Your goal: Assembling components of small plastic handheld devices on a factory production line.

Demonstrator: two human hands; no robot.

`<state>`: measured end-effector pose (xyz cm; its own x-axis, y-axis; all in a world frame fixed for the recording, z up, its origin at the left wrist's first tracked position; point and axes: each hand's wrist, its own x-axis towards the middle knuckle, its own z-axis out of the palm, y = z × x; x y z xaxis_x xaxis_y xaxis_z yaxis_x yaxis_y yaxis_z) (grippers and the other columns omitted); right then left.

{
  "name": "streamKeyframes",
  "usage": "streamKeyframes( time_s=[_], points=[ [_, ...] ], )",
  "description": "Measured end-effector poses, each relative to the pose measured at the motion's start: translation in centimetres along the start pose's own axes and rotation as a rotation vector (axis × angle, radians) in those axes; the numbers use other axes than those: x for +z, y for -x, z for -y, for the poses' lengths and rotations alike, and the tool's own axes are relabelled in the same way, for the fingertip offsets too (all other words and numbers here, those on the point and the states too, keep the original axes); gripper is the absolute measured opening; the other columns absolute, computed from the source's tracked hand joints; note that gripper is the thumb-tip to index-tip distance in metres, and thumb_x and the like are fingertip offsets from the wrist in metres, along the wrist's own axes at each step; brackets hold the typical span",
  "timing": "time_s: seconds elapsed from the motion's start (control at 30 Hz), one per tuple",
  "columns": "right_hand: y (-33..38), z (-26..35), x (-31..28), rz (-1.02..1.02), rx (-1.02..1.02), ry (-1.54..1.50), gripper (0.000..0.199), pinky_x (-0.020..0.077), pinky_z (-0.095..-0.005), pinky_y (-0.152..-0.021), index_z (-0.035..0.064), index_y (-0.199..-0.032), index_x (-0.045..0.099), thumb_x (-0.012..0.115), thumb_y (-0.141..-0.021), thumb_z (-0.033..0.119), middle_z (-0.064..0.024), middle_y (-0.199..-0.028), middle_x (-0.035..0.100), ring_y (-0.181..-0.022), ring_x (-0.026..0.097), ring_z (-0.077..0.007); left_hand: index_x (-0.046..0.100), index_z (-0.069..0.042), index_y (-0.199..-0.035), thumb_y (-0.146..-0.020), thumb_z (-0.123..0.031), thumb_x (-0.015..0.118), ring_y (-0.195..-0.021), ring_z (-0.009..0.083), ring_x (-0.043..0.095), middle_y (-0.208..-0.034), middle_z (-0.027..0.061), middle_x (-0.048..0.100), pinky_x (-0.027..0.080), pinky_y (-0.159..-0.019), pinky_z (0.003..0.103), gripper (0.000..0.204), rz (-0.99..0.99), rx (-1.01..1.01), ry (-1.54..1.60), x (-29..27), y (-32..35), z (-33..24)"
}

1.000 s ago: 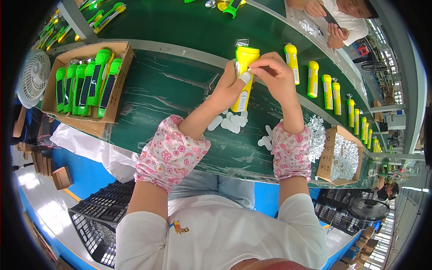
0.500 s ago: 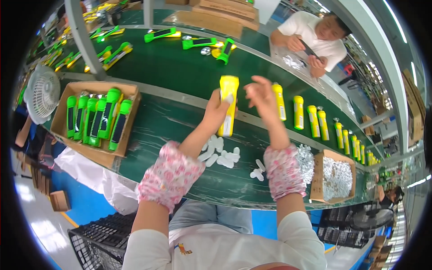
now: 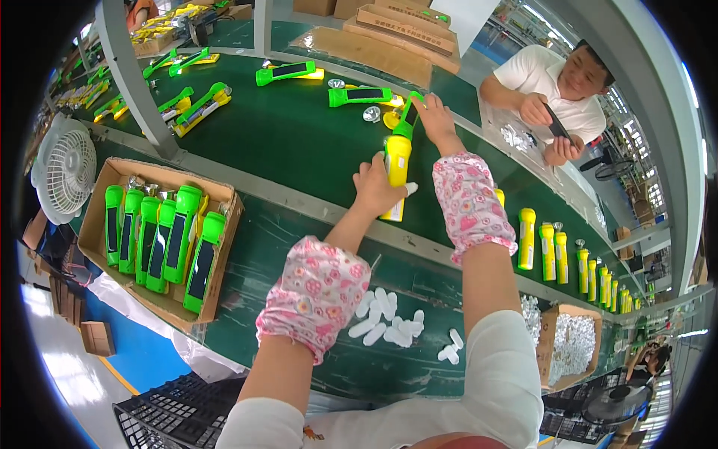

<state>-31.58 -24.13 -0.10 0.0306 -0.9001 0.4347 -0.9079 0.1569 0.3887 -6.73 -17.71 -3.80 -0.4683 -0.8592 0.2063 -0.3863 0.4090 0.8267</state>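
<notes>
A yellow plastic torch body (image 3: 396, 173) stands at the middle of the green surface (image 3: 299, 142), its rigid, light, smooth barrel looking easiest to grip around the middle. The left hand (image 3: 376, 188) is wrapped around its lower half from the left. The right hand (image 3: 432, 118) stretches just beyond it, fingers closing on a green torch (image 3: 407, 120) farther away.

I am stretching both forearms forward, each in a pink floral sleeve cover. My left hand (image 3: 376, 188) is curling its fingers closed around the yellow flashlight (image 3: 396, 173). My right hand (image 3: 434, 120) is reaching past that flashlight, fingers pinching at the green flashlight (image 3: 408, 117) beyond it.
</notes>
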Motion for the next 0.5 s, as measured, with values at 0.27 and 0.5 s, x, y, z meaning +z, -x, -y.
streamKeyframes(
  time_s=[0.27, 0.5],
  points=[
    [-3.7, 0.4, 1.4, -0.11, -0.287, -0.024, 0.041, 0.0333, -0.042, -0.104, 0.0138, -0.112, 0.057, 0.064, -0.073, 0.004, -0.0113, -0.126, 0.052, -0.133, 0.036, -0.0287, 0.059, -0.003, -0.114, -0.066, -0.041, 0.079, -0.098, 0.032, 0.049, -0.103, 0.0136, 0.051, 0.04, -0.084, 0.042, 0.065, -0.261, 0.13, -0.13, 0.7, -0.2, 1.7],
    [-0.4, -3.1, -4.0, 0.031, -0.111, -0.193, 0.052, 0.0346, -0.0474, -0.099, 0.0139, -0.113, 0.052, 0.071, -0.065, 0.019, -0.0131, -0.101, 0.059, -0.112, 0.053, -0.0322, 0.055, 0.0, -0.1, -0.073, -0.006, 0.067, -0.094, 0.0372, 0.048, -0.101, 0.0178, 0.052, 0.041, -0.082, 0.046, 0.03, -0.465, 0.287, 0.171, 0.6, -1.1, 1.3]
  ],
)
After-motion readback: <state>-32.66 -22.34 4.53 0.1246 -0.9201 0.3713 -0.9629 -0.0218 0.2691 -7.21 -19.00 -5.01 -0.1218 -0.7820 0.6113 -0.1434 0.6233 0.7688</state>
